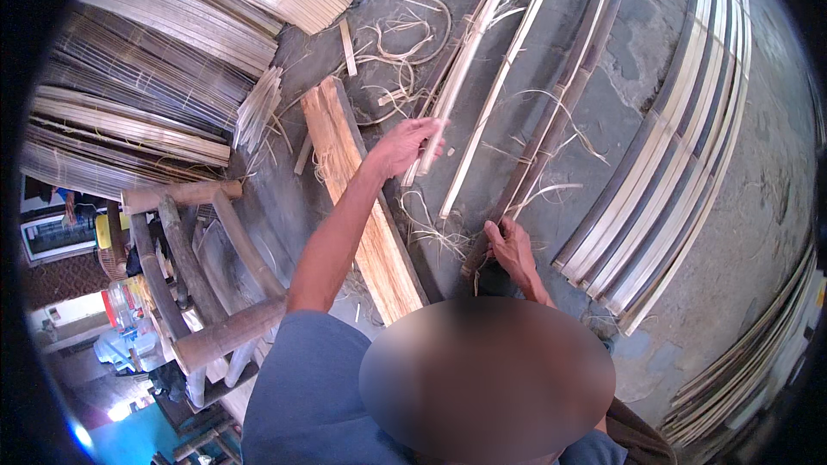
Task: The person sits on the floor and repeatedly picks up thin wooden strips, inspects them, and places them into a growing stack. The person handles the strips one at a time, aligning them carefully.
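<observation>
Gripping the pale slats (463, 77) by their near ends with the left hand (403, 151), fingers curled tight round the wood, and running off across the floor (646, 34) from there; could let the ends slide out of line with too loose a hold, or catch a splinter off those rough edges. Just beside, could knock the lone pale slat (506, 77) with a careless sweep. Across to the right hand (511, 250), bent in at the near end of the dark slats (538, 151), thumb and fingertips close together; cannot tell whether truly pinching a fibre or merely touching the edge. Might snag the loose curling strip (551, 189) there and drag the dark slats askew. Swinging back to the far left: past stacked slat mats (172, 60), a frame of round poles (228, 323) and room clutter too small to sort out, then along a rough timber block (332, 125) beneath the left forearm. Down to grey, patchy concrete, littered with fibre curls. Over, finally, to striped slats (665, 151) laid flat on the right, with thin rods (749, 353) bundled beyond.
</observation>
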A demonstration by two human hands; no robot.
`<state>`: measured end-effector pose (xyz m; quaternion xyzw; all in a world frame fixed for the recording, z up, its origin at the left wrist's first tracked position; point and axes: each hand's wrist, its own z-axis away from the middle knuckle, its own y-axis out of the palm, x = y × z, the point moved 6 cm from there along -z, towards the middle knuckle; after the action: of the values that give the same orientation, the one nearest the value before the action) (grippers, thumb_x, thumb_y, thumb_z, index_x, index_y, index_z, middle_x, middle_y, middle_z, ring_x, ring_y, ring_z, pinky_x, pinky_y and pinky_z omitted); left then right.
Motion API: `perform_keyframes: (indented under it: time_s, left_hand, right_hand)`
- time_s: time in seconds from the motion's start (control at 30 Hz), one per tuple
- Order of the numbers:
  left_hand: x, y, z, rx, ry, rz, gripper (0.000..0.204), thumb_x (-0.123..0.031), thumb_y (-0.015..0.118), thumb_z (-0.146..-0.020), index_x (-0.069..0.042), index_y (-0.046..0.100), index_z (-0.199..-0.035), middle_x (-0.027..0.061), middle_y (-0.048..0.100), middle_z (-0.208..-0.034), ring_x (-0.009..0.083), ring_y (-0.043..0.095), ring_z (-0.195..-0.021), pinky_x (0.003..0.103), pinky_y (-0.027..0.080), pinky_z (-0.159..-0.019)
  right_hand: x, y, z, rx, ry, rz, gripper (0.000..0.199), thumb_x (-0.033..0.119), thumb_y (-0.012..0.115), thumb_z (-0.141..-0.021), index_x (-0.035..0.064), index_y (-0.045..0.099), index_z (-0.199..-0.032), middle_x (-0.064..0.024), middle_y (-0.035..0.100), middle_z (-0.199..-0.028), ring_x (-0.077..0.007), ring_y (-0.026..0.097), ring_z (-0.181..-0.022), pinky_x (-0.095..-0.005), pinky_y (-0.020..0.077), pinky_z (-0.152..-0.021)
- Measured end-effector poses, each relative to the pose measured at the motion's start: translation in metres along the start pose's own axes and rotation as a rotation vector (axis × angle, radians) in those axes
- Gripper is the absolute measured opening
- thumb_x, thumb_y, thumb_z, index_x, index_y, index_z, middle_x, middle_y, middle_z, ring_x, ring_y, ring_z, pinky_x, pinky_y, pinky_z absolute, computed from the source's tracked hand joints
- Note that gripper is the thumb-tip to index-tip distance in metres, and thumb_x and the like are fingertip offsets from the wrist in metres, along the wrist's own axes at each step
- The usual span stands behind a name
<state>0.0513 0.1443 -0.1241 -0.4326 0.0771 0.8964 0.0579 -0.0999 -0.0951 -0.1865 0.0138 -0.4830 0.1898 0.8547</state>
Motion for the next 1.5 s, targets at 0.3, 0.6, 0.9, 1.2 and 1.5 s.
perform_keyframes:
  time_s: [0.3,0.6,0.9,1.2,1.5]
  left_hand:
    - [-0.011,0.051,-0.008,0.154,-0.136,-0.281,0.029,-0.033,0.074,-0.086,-0.009,0.061,-0.095,-0.0026,0.054,-0.081,0.0089,0.049,-0.069,0.026,0.047,-0.064]
    - [-0.005,0.044,-0.014,0.079,-0.126,-0.339,0.032,-0.04,0.07,-0.088,-0.01,0.061,-0.081,-0.0041,0.046,-0.07,0.0074,0.047,-0.064,0.026,0.045,-0.056]
    - [-0.005,0.045,-0.017,0.094,-0.07,-0.504,0.036,-0.041,0.066,-0.09,-0.008,0.058,-0.079,-0.0035,0.045,-0.067,0.0072,0.048,-0.06,0.026,0.045,-0.051]
    - [-0.013,0.051,-0.019,0.064,-0.009,-0.548,0.037,-0.037,0.067,-0.09,-0.005,0.055,-0.075,-0.002,0.044,-0.063,0.0079,0.048,-0.057,0.026,0.045,-0.047]
    - [-0.011,0.033,-0.022,0.13,-0.04,-0.554,0.038,-0.04,0.067,-0.09,-0.008,0.055,-0.075,-0.0019,0.046,-0.068,0.0075,0.049,-0.061,0.025,0.047,-0.05]
  right_hand:
    - [-0.012,0.0,-0.006,-0.062,-0.058,-0.017,0.036,0.034,0.057,-0.094,-0.0009,0.06,-0.087,-0.0165,0.061,-0.068,-0.0313,0.063,-0.064,-0.0415,0.048,-0.064]
    - [-0.012,0.003,-0.005,-0.031,0.013,-0.007,0.038,0.034,0.054,-0.097,-0.0017,0.058,-0.085,-0.0191,0.059,-0.072,-0.0304,0.063,-0.071,-0.041,0.0481,-0.064]
    - [0.026,0.016,0.003,-0.092,-0.181,-0.014,0.032,0.028,0.051,-0.099,-0.0008,0.058,-0.086,-0.0201,0.058,-0.07,-0.0318,0.059,-0.065,-0.0426,0.0474,-0.065]
    - [0.039,0.01,-0.01,0.081,-0.309,0.292,0.033,0.028,0.053,-0.096,-0.0027,0.066,-0.092,-0.0266,0.066,-0.086,-0.0432,0.065,-0.082,-0.0504,0.0527,-0.07]
    - [0.009,-0.17,-0.004,-0.432,-0.031,0.014,0.031,0.03,0.053,-0.099,0.0019,0.068,-0.103,-0.0061,0.064,-0.078,-0.0127,0.058,-0.07,-0.029,0.0467,-0.064]
